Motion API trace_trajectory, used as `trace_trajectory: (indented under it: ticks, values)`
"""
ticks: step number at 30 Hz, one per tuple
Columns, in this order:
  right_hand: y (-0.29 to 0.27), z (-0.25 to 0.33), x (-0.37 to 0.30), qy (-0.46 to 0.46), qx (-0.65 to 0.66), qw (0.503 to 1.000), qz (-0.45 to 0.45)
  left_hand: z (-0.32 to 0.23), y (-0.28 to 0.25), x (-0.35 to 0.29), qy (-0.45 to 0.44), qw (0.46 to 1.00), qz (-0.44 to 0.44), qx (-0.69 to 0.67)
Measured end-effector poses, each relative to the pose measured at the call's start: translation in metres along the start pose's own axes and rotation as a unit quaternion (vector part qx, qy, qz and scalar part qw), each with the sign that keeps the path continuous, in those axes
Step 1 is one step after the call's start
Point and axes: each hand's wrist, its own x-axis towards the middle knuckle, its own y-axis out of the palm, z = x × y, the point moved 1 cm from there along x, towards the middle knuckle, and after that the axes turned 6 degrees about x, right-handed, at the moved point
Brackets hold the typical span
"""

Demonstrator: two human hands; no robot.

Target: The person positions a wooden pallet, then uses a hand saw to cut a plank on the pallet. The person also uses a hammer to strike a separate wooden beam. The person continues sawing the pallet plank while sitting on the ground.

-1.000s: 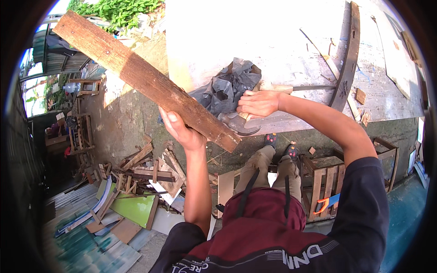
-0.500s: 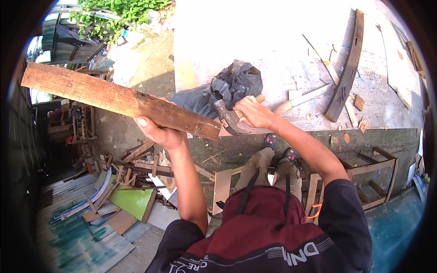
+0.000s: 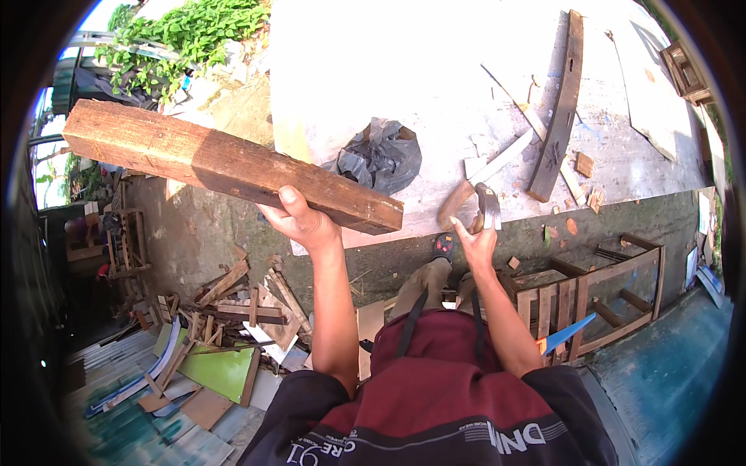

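My left hand grips a long, thick, weathered wooden beam from below, near its right end. The beam is held up in front of me, stretching out to the left and sloping slightly down to the right. My right hand is lower, in front of my knees, with its fingers around the metal head of a hammer. The hammer's wooden handle points left and down. My shoe stands at the edge of the pale concrete slab.
A crumpled black plastic bag lies on the slab behind the beam's end. A dark curved plank and thin strips lie to the right. Open wooden frames stand at right, scrap wood and a green board at lower left.
The beam has swung from a steep tilt to nearly level and shifted left. My right hand has drawn back toward my knees with the hammer.
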Motion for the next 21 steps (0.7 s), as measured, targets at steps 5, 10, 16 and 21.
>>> trace_trajectory:
  ticks: [5,10,16,21]
  values:
    - [0.023,0.007,0.005,0.035,-0.016,0.998,-0.049,0.002,0.021,-0.002,0.004,0.999,-0.037,0.016]
    - [0.048,0.000,0.015,0.018,-0.065,0.995,-0.076,0.002,0.018,-0.004,-0.044,0.999,-0.009,-0.014]
    - [0.050,0.005,0.077,-0.028,-0.061,0.994,-0.082,0.015,0.024,-0.013,-0.004,1.000,-0.015,0.010]
    - [0.025,0.045,0.082,-0.031,-0.109,0.992,-0.048,0.036,0.016,-0.028,0.020,0.997,-0.003,0.072]
